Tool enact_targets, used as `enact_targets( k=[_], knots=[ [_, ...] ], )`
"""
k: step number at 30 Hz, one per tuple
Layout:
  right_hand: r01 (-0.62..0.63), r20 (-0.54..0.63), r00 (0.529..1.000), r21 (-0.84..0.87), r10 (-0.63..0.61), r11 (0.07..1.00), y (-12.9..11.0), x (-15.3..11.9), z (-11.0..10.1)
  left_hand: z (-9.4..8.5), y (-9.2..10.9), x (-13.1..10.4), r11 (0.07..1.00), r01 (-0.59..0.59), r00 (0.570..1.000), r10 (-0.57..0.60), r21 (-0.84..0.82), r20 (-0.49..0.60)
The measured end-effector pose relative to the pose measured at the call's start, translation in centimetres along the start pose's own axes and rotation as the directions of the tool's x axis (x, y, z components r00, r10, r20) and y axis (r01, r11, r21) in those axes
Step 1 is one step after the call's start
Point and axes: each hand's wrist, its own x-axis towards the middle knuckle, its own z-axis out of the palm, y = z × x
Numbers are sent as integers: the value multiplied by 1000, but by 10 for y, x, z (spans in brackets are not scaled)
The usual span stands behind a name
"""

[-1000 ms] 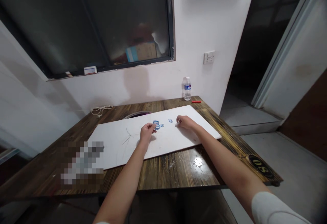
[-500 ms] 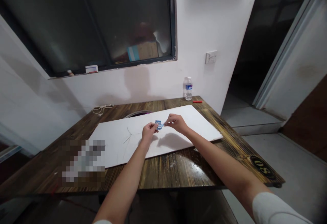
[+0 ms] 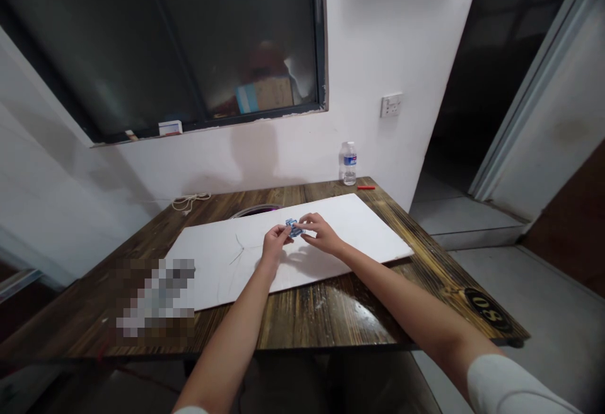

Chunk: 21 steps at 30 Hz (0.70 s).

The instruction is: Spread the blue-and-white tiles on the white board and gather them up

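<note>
My left hand (image 3: 275, 244) pinches a small blue-and-white openwork piece (image 3: 295, 230) between thumb and fingers, held a little above a white board (image 3: 350, 225). What exactly the piece is, I cannot make out. On its right side is my right hand (image 3: 322, 234), its thumb and fingers apart. The index fingertip reaches onto the piece and appears to touch it. Left of my hands, thin wire-like strands (image 3: 241, 249) lie on the board, meeting at one point.
The board rests on a dark wooden table (image 3: 326, 319). Behind it are a coiled white cord (image 3: 189, 201), a round rimmed item (image 3: 258, 210) partly hidden by the board, a water bottle (image 3: 349, 165) and a red pen-like stick (image 3: 365, 188). A blurred patch covers the table's left side.
The fingers of my right hand have spread from a pinch at the piece's right end, and the index finger now lies over it. The piece has tilted slightly in my left hand.
</note>
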Motion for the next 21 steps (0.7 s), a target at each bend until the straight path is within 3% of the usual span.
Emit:
enact_targets(
  k=[8,14,17,21],
  knots=[
    [47,25,999,22,-48,999,1,-2,6,0,1,0,999,26,1000,-26,-28,13],
    [14,75,997,12,-15,1000,3,-3,7,-1,0,1,999,28,1000,-28,-20,14],
    [-87,50,995,14,87,996,8,-5,4,-2,-1,2,999,31,999,-31,-20,-11],
    [-296,-14,955,-122,297,947,22,-14,-3,-3,-2,3,999,47,997,-49,-21,-52]
  ],
)
